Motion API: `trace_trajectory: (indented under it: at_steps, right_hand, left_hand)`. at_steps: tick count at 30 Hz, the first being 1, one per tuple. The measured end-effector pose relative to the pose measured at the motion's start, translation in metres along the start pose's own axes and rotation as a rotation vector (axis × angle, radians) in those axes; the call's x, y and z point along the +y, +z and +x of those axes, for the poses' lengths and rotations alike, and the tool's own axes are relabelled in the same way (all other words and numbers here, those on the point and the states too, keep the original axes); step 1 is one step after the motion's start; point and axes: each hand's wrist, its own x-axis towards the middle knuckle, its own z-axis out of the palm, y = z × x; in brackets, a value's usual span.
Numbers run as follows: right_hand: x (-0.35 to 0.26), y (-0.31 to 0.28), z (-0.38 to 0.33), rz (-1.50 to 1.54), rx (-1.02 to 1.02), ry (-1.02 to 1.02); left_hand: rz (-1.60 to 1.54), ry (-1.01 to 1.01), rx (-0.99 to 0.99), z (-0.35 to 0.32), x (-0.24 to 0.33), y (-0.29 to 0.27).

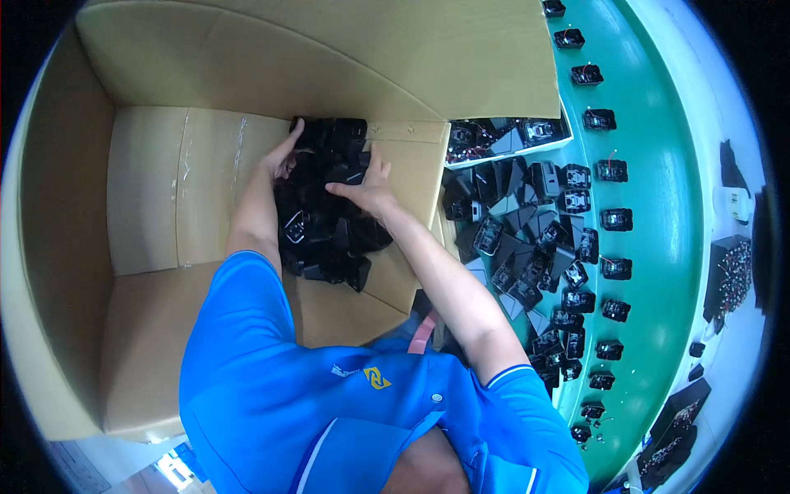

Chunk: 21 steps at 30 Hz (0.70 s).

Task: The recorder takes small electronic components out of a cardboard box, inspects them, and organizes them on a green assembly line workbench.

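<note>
Both hands press on a heap of small black plastic parts (325, 214) inside the large brown cardboard box (148, 198): left hand (284, 155) cupping its far edge, right hand (368, 185) flat, grip released.

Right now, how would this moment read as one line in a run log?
left hand: on black parts pile | right hand: flat on pile | place: inside cardboard box | nearby: green conveyor with black parts

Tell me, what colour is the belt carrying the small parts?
Green, seen in the head view: the belt carries black parts.
</note>
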Motion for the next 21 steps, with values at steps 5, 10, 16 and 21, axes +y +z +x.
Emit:
trace_trajectory:
  at_steps: [5,10,16,21]
  right_hand:
    - [-0.021,-0.01,0.015,0.071,-0.158,0.153]
    - [-0.011,-0.012,0.021,0.281,-0.216,0.155]
    - [-0.005,-0.018,0.016,0.414,-0.299,0.101]
    - [-0.007,-0.031,0.0,0.465,-0.326,-0.061]
  left_hand:
    - [-0.114,-0.117,-0.161,0.014,-0.008,-0.003]
    - [-0.105,-0.051,-0.307,-0.001,-0.017,0.011]
    - [-0.161,0.178,-0.17,-0.007,-0.054,0.021]
    - [-0.446,0.051,-0.221,-0.023,-0.049,0.034]
